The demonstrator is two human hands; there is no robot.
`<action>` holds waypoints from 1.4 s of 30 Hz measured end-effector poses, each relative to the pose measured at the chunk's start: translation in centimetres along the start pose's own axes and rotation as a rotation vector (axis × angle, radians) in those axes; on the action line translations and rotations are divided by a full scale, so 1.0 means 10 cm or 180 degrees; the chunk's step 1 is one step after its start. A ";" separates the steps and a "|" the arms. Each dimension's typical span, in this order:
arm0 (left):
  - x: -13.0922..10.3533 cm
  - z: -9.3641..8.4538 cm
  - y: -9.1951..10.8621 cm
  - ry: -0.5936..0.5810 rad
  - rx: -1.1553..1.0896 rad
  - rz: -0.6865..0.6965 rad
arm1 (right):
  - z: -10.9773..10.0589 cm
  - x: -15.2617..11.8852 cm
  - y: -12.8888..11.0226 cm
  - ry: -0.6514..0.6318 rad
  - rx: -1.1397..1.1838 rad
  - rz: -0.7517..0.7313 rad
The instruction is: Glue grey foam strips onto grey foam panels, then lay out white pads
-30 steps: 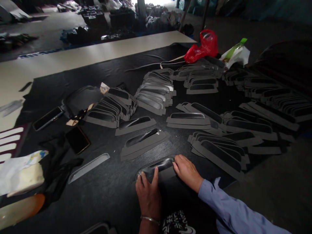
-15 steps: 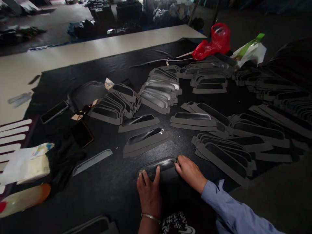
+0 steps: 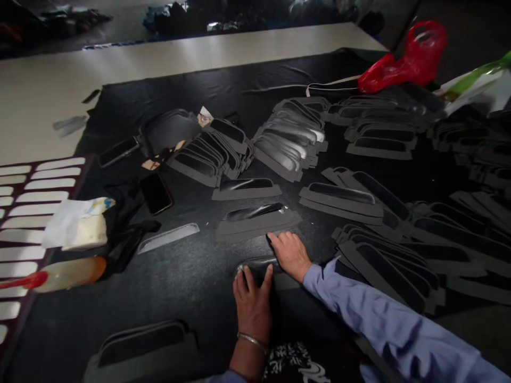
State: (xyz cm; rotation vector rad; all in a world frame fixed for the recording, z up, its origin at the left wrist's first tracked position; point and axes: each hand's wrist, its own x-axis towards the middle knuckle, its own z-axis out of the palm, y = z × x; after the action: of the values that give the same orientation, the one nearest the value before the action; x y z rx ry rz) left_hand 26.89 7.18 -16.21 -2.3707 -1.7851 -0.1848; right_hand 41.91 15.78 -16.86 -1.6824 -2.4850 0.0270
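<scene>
A dark, long, rounded-edged panel piece [image 3: 261, 262] lies on the black sheet [image 3: 179, 298] in front of me. My left hand [image 3: 251, 298] presses on it from above, fingers spread, a bracelet at the wrist. At its upper right edge, my right hand [image 3: 290, 255] has its fingers bent and held together; something dark shows at the fingertips, too small to name. Just beyond lie similar grey-bordered pieces [image 3: 259, 227]. Part of the panel piece is hidden under both hands.
Fanned stacks of like pieces [image 3: 391, 266] spread to the right and behind. Leftward are a phone [image 3: 155, 192], a pale single strip [image 3: 170, 238], a bottle with a red tip [image 3: 69, 274] and a slotted template [image 3: 43, 197]. A red plastic bag [image 3: 425, 53] sits at the back right.
My right hand has moved from the panel piece's right end up and leftward along its far edge. My left hand stays spread on the piece. The view has shifted left and down.
</scene>
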 end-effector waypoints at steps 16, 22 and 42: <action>-0.01 0.01 0.04 -0.0238 -0.0308 -0.0302 | -0.03 0.09 -0.19 -0.0008 0.0089 0.0066; 0.02 -0.03 0.05 -0.0415 -0.0340 -0.0414 | -0.15 0.03 0.09 0.0296 0.0086 0.0099; 0.02 -0.05 -0.01 -0.0398 -0.0063 -0.0045 | -0.12 -1.09 0.09 0.0488 0.0939 0.0083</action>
State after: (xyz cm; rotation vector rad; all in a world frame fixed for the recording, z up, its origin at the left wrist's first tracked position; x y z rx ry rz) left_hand 26.84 7.27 -15.66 -2.4336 -1.8630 -0.0573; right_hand 46.87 6.00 -16.92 -1.5329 -2.2208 0.2451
